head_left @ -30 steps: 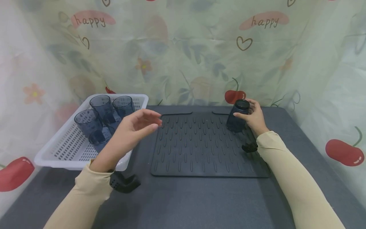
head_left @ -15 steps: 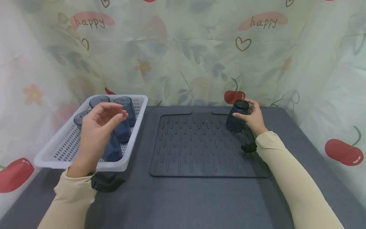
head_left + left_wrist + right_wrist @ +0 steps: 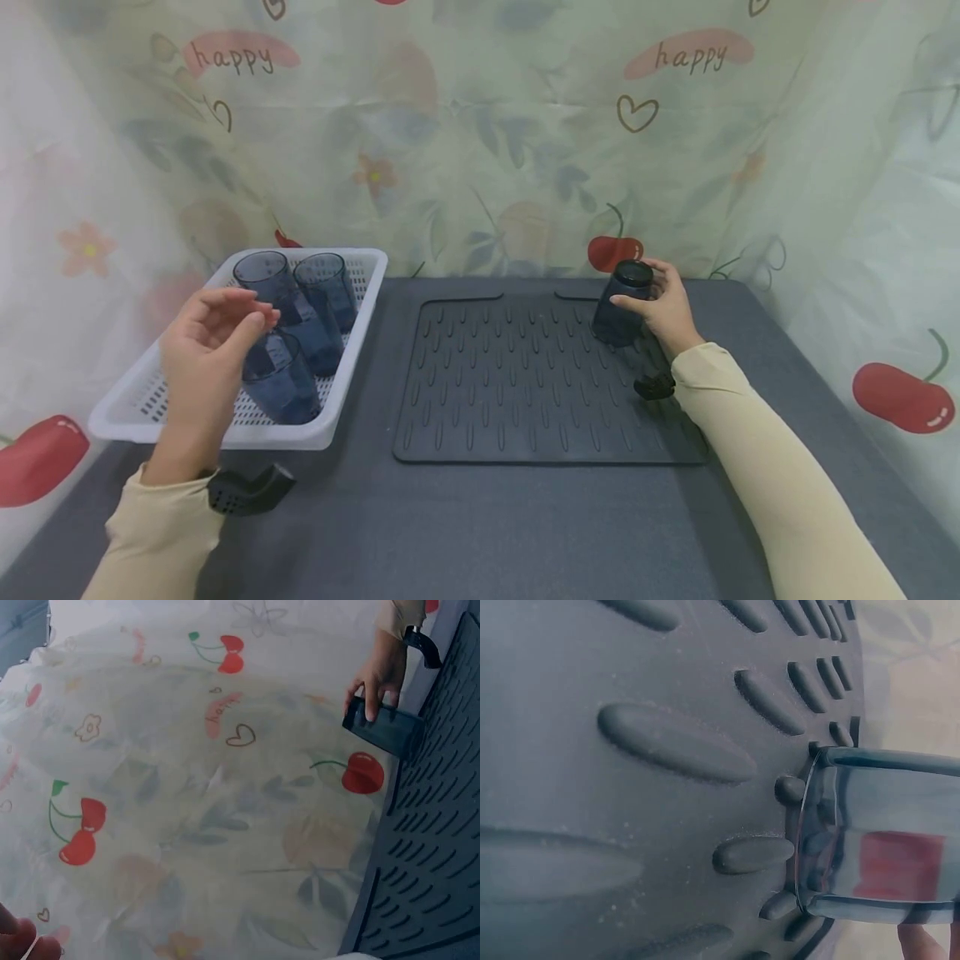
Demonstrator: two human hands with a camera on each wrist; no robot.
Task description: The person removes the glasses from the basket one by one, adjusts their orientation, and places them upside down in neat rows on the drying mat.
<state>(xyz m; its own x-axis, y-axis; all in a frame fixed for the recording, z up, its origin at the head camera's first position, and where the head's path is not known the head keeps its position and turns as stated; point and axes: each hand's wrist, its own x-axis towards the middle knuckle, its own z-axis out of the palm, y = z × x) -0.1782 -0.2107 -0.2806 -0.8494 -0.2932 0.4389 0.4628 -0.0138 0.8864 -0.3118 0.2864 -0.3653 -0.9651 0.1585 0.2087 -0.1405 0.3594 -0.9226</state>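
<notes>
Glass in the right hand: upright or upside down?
Upside down: the glass has its closed base up, open rim toward the mat.

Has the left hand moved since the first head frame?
Yes, leftward: judged against the white basket, the left hand reached past its right rim then; now it is wholly left of that rim.

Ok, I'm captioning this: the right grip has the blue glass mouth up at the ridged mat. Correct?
No: the right grip has the blue glass mouth down at the ridged mat; the right wrist view shows it opening toward the mat.
</notes>
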